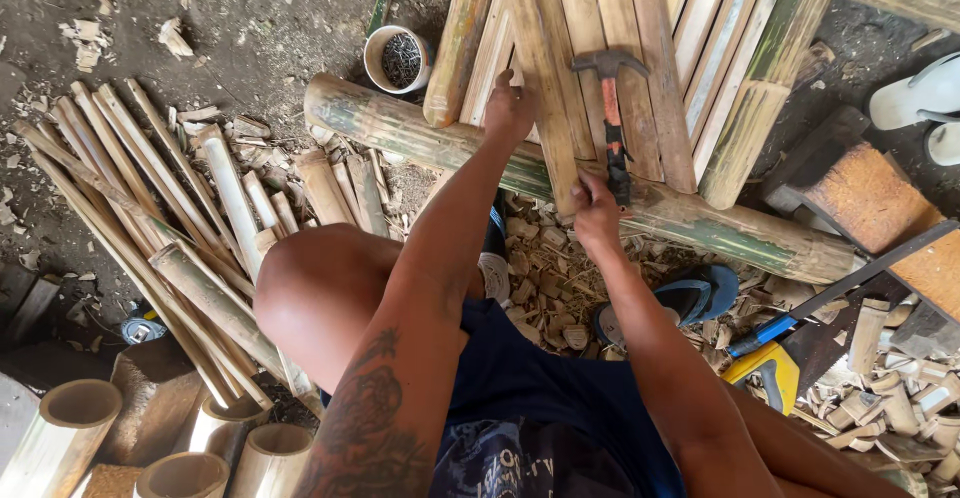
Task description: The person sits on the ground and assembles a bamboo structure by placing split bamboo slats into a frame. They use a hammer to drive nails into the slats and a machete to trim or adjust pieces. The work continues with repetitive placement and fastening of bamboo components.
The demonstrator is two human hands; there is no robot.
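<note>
- Here, a thick bamboo log (pixel 700 223) with green streaks lies across the dirt floor (pixel 270 28), running from the upper left down toward the right.
- A panel of split bamboo slats (pixel 690 28) rests on top of that log, its lower ends overhanging the near side and its far end leaving view at the top edge.
- A bundle of thin bamboo strips (pixel 130 188) fans out over the floor on the left, well apart from the panel.
- Short hollow bamboo sections (pixel 75 408) stand in the lower left corner, open ends up.
- A wooden chopping block (pixel 880 198) sits at the right, among loose bamboo chips (pixel 545 288).
- The hammer (pixel 612 128), with a dark steel head and an orange-red handle, lies along the slats with its head pointing away from the person.
- The right hand (pixel 597 208) is closed around the lower end of the hammer's handle, just above the log.
- The left hand (pixel 508 106) presses on one slat near the panel's left edge, fingers curled over it; whether it pinches anything small, I cannot tell.
- A small white tub of nails (pixel 398 58) stands on the floor just beyond the log's left end.
</note>
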